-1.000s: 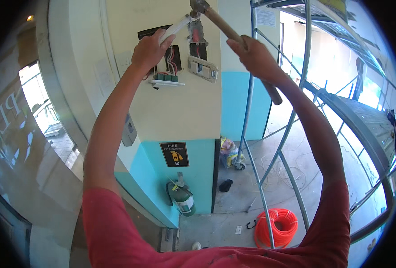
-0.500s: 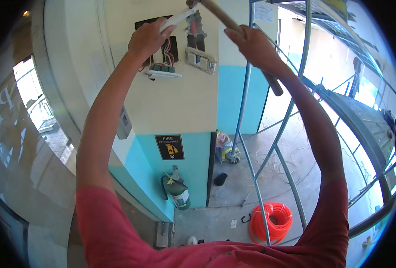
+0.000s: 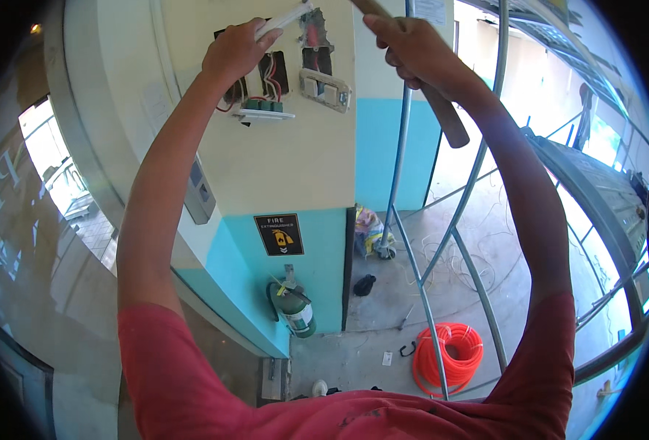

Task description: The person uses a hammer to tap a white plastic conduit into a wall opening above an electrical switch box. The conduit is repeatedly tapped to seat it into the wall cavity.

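Note:
My left hand (image 3: 235,53) is raised to the cream wall, fingers closed round a pale, straight chisel-like bar (image 3: 286,18). The bar slants up to the right, its far end by a rough cut-out (image 3: 314,33) in the plaster. Higher and to the right, my right hand (image 3: 416,55) grips a hammer (image 3: 450,121) by its wooden handle; its head is out of view. Under the left hand, wires run from an open wall box (image 3: 271,77) to a white switch plate (image 3: 264,114) hanging loose. Beside it, another switch frame (image 3: 325,91) hangs tilted below the cut-out.
Metal scaffold tubes (image 3: 400,158) rise close by my right arm. A fire extinguisher (image 3: 295,311) hangs low on the blue wall beneath a black sign (image 3: 279,235). On the floor lie an orange coil of tubing (image 3: 449,359), loose cable (image 3: 467,268) and a colourful bag (image 3: 370,231).
My right hand has shifted slightly right, and the hammer's head, seen earlier close to the bar's end, has left the view at the top. My left hand keeps its hold on the bar.

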Available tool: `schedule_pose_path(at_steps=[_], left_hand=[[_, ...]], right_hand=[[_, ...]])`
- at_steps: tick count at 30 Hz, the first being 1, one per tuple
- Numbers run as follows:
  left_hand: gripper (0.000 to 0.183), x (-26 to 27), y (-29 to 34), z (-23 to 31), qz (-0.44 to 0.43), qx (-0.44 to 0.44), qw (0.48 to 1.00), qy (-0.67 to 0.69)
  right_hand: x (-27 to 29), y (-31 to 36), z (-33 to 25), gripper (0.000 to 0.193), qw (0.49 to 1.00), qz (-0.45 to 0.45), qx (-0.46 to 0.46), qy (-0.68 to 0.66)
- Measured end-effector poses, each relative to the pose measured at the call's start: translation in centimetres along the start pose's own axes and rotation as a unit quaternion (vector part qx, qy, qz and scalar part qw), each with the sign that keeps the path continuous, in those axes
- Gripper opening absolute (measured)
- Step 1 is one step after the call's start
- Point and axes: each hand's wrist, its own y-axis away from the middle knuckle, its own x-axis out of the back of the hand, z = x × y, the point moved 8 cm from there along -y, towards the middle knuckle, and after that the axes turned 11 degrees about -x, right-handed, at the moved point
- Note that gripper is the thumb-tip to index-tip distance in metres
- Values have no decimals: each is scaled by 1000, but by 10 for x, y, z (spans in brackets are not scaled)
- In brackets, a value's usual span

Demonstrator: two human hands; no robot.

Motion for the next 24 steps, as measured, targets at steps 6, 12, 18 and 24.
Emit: schedule_pose_path(at_steps=[6, 12, 18, 24], left_hand=[[53, 5, 5, 6, 7, -15, 1000, -20], [55, 4, -3, 5, -17, -28, 999, -32], [56, 9, -5, 6, -23, -38, 997, -56], [55, 5, -7, 16, -27, -40, 997, -57]], right_hand=[[38, 51, -57, 45, 971, 152, 171, -75], [-27, -15, 14, 51, 993, 45, 27, 104], [22, 35, -54, 38, 999, 27, 24, -20], [-32, -24, 22, 39, 996, 27, 18, 81]])
